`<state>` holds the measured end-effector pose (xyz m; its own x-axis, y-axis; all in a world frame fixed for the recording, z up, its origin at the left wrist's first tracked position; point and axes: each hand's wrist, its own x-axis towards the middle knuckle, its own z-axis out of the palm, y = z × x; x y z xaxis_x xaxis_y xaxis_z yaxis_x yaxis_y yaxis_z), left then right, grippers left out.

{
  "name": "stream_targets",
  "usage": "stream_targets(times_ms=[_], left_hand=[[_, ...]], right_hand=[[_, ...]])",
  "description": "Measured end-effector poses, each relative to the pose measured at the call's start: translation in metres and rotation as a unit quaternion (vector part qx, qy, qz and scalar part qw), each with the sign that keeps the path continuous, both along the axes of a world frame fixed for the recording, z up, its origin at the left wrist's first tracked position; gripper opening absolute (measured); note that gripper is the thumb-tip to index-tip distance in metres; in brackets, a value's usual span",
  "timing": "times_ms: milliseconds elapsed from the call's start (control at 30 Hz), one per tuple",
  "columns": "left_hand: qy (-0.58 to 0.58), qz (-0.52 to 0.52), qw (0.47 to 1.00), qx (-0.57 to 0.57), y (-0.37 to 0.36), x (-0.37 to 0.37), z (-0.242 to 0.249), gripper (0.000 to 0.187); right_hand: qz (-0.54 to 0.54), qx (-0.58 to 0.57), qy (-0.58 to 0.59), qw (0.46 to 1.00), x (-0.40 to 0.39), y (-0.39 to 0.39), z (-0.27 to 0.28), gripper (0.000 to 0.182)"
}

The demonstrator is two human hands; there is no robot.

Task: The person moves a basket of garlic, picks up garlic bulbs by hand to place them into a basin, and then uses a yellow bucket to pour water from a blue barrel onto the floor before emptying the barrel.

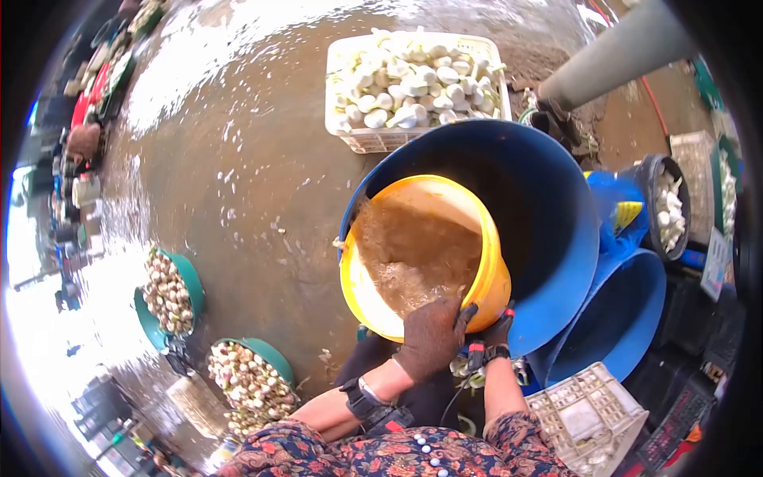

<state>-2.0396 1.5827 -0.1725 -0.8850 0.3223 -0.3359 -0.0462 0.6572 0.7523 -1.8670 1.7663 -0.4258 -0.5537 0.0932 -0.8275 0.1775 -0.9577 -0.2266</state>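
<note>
A yellow bucket [497, 278] with murky brown water [417, 246] inside leans at the mouth of a large blue barrel [548, 207]. My left hand [433, 338], in a dark brown glove, is closed over the bucket's near rim, its fingers partly hidden inside. Lower on the bucket's outer side, my right hand [497, 330] presses against the wall, gloved in dark cloth with red at the fingertips; most of its fingers are hidden behind the bucket. The water looks rippled and churned near my left hand. The barrel's interior is dark.
Beyond the barrel stands a white crate [342, 127] heaped with white bulbs. Green tubs [195, 282] of bulbs sit on the wet floor at left. At right are another blue barrel [636, 318], a black bucket [648, 226], an upturned crate [588, 413] and a grey post [612, 60].
</note>
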Motion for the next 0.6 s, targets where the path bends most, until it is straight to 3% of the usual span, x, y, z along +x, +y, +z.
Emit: stream_targets(times_ms=[33, 100, 133, 167, 233, 367, 433, 500, 533, 600], left_hand=[[0.003, 0.017, 1.0, 0.006, -0.006, 0.007, 0.02, 0.025], [-0.001, -0.004, 1.0, 0.005, -0.029, 0.011, 0.052, 0.025], [0.037, 0.053, 0.996, 0.066, -0.041, 0.015, 0.065, 0.023], [0.05, 0.08, 0.994, 0.053, -0.057, 0.018, 0.076, 0.023], [0.036, 0.135, 0.989, 0.055, -0.092, 0.021, 0.092, 0.022], [-0.03, 0.27, 0.955, 0.115, -0.149, 0.034, 0.1, 0.03], [-0.033, 0.341, 0.923, 0.174, -0.177, 0.046, 0.097, 0.033], [-0.048, 0.404, 0.896, 0.18, -0.205, 0.059, 0.1, 0.035], [-0.041, 0.42, 0.888, 0.182, -0.216, 0.065, 0.092, 0.035], [-0.049, 0.507, 0.852, 0.119, -0.24, 0.081, 0.07, 0.037]], right_hand=[[0.017, 0.006, 0.003, 1.0, 0.008, 0.002, 0.016, 0.062], [-0.001, 0.169, 0.021, 0.985, -0.004, -0.008, 0.056, 0.061], [-0.004, 0.141, 0.034, 0.989, -0.011, -0.011, 0.081, 0.062], [-0.005, 0.11, 0.05, 0.993, -0.027, -0.012, 0.112, 0.062], [0.051, 0.176, 0.032, 0.983, -0.059, -0.013, 0.164, 0.064], [0.166, 0.385, 0.021, 0.908, -0.091, -0.034, 0.259, 0.06], [0.191, 0.335, 0.044, 0.922, -0.107, -0.055, 0.305, 0.058], [0.221, 0.439, 0.098, 0.865, -0.117, -0.085, 0.335, 0.05], [0.236, 0.437, 0.109, 0.861, -0.124, -0.1, 0.347, 0.05], [0.319, 0.527, 0.098, 0.782, -0.13, -0.129, 0.366, 0.041]])
